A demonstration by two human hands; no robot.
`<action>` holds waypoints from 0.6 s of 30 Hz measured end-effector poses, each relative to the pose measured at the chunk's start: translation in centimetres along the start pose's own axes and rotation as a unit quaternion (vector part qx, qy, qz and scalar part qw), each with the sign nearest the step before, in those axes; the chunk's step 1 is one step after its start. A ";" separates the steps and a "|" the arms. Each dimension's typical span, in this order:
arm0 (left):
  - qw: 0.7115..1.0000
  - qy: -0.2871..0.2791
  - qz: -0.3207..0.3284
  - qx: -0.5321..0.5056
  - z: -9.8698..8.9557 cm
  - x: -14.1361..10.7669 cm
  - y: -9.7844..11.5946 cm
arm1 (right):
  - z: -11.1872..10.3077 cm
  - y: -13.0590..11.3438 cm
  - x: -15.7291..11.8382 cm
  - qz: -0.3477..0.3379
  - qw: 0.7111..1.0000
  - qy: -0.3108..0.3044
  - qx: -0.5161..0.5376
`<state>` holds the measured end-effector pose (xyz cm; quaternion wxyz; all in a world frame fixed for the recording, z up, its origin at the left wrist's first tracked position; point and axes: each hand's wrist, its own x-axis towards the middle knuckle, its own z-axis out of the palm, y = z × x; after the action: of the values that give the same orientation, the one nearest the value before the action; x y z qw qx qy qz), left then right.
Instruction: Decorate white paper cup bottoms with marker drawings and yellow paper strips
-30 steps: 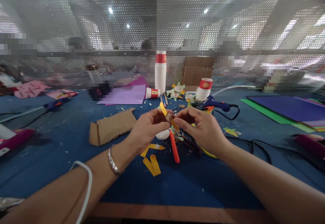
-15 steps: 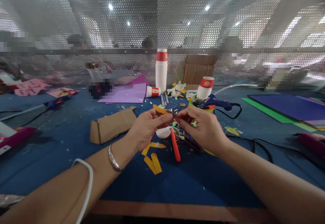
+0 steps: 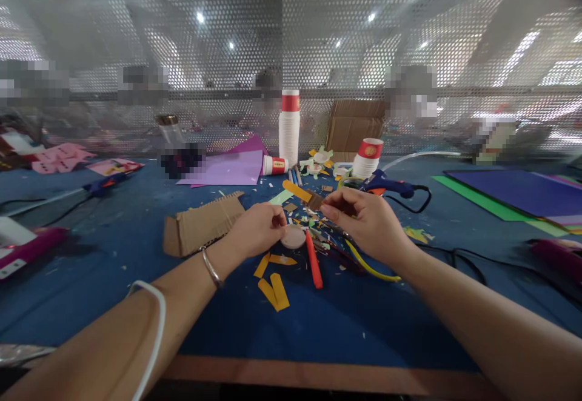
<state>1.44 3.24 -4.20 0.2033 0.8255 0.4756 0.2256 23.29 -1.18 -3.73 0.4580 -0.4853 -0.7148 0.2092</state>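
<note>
In my right hand (image 3: 370,222), a small brown cardboard piece (image 3: 313,200) is pinched between thumb and fingers. An orange paper strip (image 3: 296,191) with a rounded end sticks out from it to the upper left. My left hand (image 3: 259,229) is closed low over the table, its fingertips at the left edge of a small white disc (image 3: 293,237). A red-orange pen (image 3: 313,260) lies just right of the disc. Several loose orange paper strips (image 3: 280,292) lie in front of it. Dark scissors, partly hidden, rest under my right hand.
Behind stand a tall paper cup stack (image 3: 290,128), a shorter stack (image 3: 367,157) and a cup on its side (image 3: 275,165). A blue glue gun (image 3: 391,183) with its cord sits at right. Folded cardboard (image 3: 204,224) lies left; coloured sheets (image 3: 513,192) lie far right.
My left hand has let go of the orange strip and moved down to the white disc. The cardboard piece with the strip now stays in my right hand alone.
</note>
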 end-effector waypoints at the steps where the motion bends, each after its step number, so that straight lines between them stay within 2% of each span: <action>1: 1.000 0.012 0.005 0.008 0.1 0.0 0.0 | 0.0 0.1 0.0 -0.001 1.000 0.001 0.004; 6: 0.996 0.080 0.028 0.006 -0.6 -0.3 0.5 | -0.3 0.1 0.1 -0.009 1.000 0.024 0.008; 11: 0.988 0.135 0.071 -0.036 -1.3 -1.4 2.2 | -0.7 -0.1 0.3 -0.015 0.998 0.063 0.027; 16: 0.963 0.194 0.181 -0.054 -1.5 -2.3 3.6 | -0.8 0.1 0.3 -0.003 0.994 0.097 0.043; 18: 0.965 0.191 0.149 -0.101 -1.5 -1.9 3.3 | -0.9 0.0 0.2 0.001 0.993 0.106 0.056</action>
<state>2.00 0.20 -1.50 0.1552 0.8040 0.3522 0.4532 24.03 -1.15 -3.25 0.5571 -0.4792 -0.6490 0.1971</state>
